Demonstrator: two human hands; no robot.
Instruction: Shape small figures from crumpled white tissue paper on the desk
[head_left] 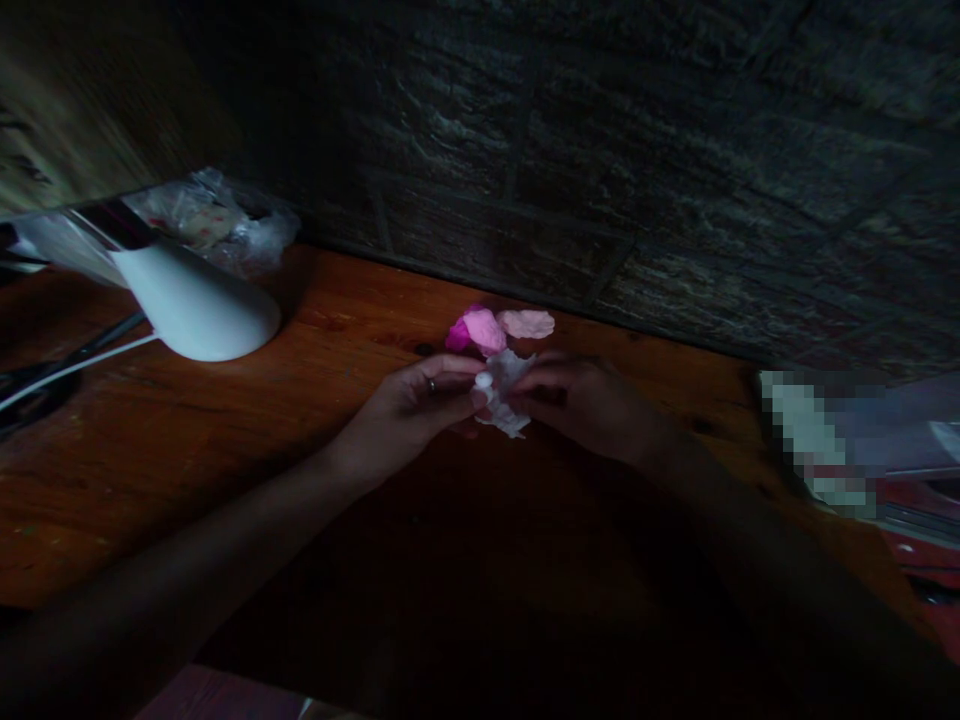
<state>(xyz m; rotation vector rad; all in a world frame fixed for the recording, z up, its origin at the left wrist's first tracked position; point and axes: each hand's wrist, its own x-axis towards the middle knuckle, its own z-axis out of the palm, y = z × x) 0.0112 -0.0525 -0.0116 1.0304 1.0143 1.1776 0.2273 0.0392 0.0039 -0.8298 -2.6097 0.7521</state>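
Note:
My left hand (409, 408), with a ring on one finger, is closed in a pinch on a small white ball (484, 381) at its fingertips. My right hand (581, 395) pinches a thin, crumpled white sheet (513, 368), which looks like tissue paper. The sheet spreads between both hands and touches the ball; its lower edge hangs ragged. Just beyond the fingers lie a crumpled pink piece (486, 330), a darker magenta piece (457, 335) and a pale pink piece (529, 323). Dim light hides some fingers of my right hand.
The wooden table (360, 300) meets a dark stone-patterned wall (465, 150). A white cone-shaped lamp base (199, 305) with a cord stands at the left, near a clear plastic bag (247, 235). A blurred-out object (814, 440) lies at the right edge.

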